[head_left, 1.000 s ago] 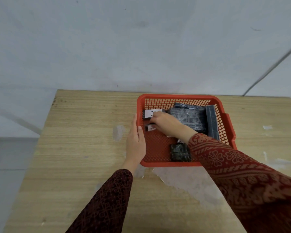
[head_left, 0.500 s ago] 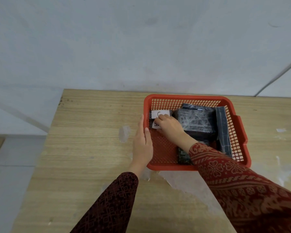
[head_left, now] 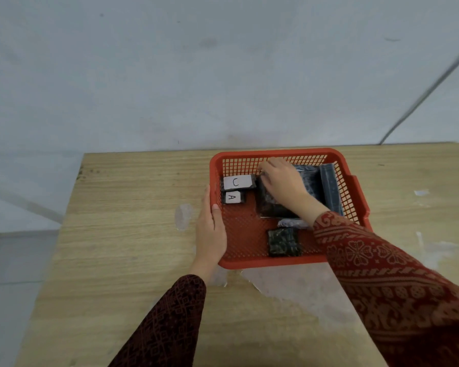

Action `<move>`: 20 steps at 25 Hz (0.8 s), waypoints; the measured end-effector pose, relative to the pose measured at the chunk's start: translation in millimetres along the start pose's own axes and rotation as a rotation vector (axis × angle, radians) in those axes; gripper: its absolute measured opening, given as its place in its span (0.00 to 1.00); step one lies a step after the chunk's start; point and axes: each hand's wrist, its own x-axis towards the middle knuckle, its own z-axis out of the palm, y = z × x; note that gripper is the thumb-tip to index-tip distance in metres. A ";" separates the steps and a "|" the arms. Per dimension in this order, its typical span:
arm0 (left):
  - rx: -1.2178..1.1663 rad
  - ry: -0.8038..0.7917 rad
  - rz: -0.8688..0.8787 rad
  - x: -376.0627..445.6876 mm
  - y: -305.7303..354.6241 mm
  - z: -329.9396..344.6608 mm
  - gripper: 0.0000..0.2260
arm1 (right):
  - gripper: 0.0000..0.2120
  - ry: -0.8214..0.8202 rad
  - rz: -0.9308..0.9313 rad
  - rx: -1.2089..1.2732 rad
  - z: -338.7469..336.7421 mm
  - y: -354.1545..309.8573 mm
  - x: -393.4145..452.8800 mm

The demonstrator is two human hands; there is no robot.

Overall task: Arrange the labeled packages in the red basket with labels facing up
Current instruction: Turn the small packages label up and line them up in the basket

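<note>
— Right hand (head_left: 282,182)?
— Fingers curled over the big dark package (head_left: 273,205) in the red basket (head_left: 355,192); a firm grasp I can't confirm.
— Left hand (head_left: 210,229)?
— Flat and open against the basket's left wall. Packages U (head_left: 236,182) and A (head_left: 232,197) lie just beyond it, labels up.

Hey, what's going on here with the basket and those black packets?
A person is sorting wrapped packages in a red basket on a wooden table. Two small packages, labeled U and A, lie label-up in the basket's far left corner. The right hand rests on a large dark package with no label showing. The left hand lies flat against the basket's left wall. A small dark package near the front shows no label either.
</note>
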 end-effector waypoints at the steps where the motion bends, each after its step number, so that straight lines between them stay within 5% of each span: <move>1: 0.000 -0.002 -0.003 -0.3 0.2 -0.3 0.22 | 0.14 -0.033 0.018 -0.059 -4.6 12.4 2.1; 5: 0.012 -0.007 -0.012 -1.0 1.2 -0.6 0.22 | 0.26 -0.243 -0.072 -0.303 -16.9 42.4 9.7; 8: 0.014 -0.008 -0.009 -1.6 2.3 -0.4 0.22 | 0.23 -0.255 -0.170 -0.412 -19.7 45.3 13.7; 20: 0.000 -0.004 -0.008 -0.5 1.4 0.1 0.22 | 0.16 0.048 -0.035 -0.191 -45.9 51.8 7.9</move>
